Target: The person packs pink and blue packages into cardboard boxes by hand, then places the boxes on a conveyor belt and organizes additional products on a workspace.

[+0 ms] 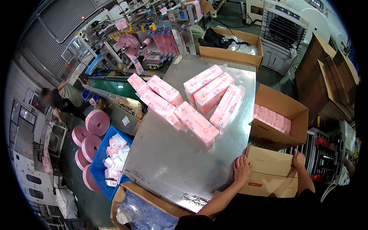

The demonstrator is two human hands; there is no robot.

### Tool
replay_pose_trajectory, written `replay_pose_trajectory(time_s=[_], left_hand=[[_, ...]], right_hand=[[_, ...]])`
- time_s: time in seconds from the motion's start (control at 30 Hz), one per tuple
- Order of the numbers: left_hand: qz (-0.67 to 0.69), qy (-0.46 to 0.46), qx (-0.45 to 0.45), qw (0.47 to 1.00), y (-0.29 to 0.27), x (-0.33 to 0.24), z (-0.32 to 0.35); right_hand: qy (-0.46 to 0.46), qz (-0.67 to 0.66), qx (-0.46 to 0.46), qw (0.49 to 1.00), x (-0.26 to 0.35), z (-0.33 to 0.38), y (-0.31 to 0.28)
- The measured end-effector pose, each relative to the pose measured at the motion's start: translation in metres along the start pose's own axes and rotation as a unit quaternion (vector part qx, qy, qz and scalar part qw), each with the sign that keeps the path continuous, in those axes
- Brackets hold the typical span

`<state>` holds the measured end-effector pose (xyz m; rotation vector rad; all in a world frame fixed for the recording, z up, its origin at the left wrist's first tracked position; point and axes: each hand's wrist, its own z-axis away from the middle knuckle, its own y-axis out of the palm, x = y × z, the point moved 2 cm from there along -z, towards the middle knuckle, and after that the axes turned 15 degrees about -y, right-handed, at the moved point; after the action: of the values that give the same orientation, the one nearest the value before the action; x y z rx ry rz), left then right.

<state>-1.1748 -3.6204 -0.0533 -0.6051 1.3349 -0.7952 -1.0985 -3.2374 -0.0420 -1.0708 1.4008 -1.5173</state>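
Observation:
My left hand lies flat on the left side of a closed brown cardboard box at the right edge of the steel table. My right hand grips the same box at its far right corner. Several pink wrapped packs lie in loose rows on the table beyond my hands. An open cardboard box behind the closed one holds more pink packs.
A blue crate of small packs and pink film rolls sit on the floor at left. A person bends over at far left. A packing machine, another open box and a fan unit stand behind.

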Motion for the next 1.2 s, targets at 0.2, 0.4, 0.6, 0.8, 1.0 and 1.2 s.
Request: replay_pose_trajectory(time_s=[0.2,0.4,0.6,0.8,1.0,1.2], left_hand=[[-0.003,-0.006,-0.007,1.0,0.005,0.003,-0.003],[0.006,-0.004,0.002,1.0,0.004,-0.004,-0.004],[-0.006,-0.011,-0.008,1.0,0.0,-0.005,-0.004],[-0.038,-0.047,0.023,0.998,0.006,0.0,-0.005],[0.003,-0.022,-0.07,0.997,0.006,-0.001,0.003],[-0.008,-0.034,-0.058,0.998,-0.001,-0.01,0.009]], right_hand=[[0.006,0.017,-0.001,1.0,0.008,-0.001,-0.007],[0.008,0.02,0.012,1.0,-0.006,-0.004,0.002],[0.002,0.019,0.02,1.0,-0.003,-0.008,0.002],[-0.065,0.046,0.016,0.997,-0.006,-0.003,0.012],[-0.001,-0.061,-0.022,0.998,-0.009,0.0,0.013],[0.0,-0.125,-0.015,0.992,-0.028,-0.009,0.017]])
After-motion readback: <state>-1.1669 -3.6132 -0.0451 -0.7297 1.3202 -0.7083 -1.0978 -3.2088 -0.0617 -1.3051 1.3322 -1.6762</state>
